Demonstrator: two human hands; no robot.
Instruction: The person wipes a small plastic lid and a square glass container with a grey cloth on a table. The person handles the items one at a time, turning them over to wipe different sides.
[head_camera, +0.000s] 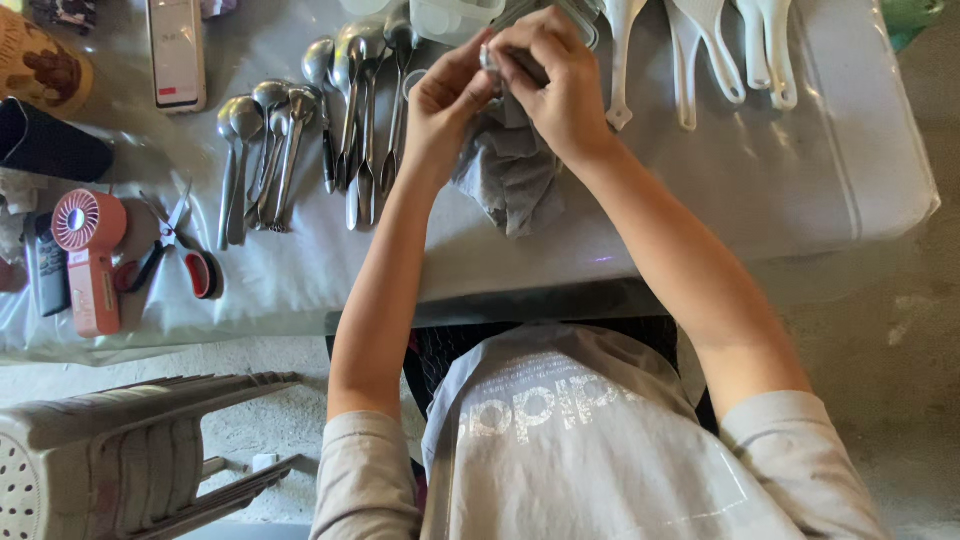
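Observation:
Both of my hands are raised over the table's middle, close together. My left hand (447, 105) holds a grey cloth (512, 175) that hangs down from it. My right hand (555, 80) pinches a small metal piece of cutlery (492, 62) against the cloth; most of that piece is hidden by my fingers. Just left of my hands lie rows of metal spoons (265, 150) and larger ladle-like spoons (365, 100) on the table (800, 180), which has a grey plastic cover.
White plastic rice paddles (700, 50) lie at the far right of the table. A pink hand-held fan (90, 255), red-handled scissors (175, 250), a black remote (45, 270) and a phone (177, 50) sit at the left. A stack of plastic stools (120, 450) stands at lower left.

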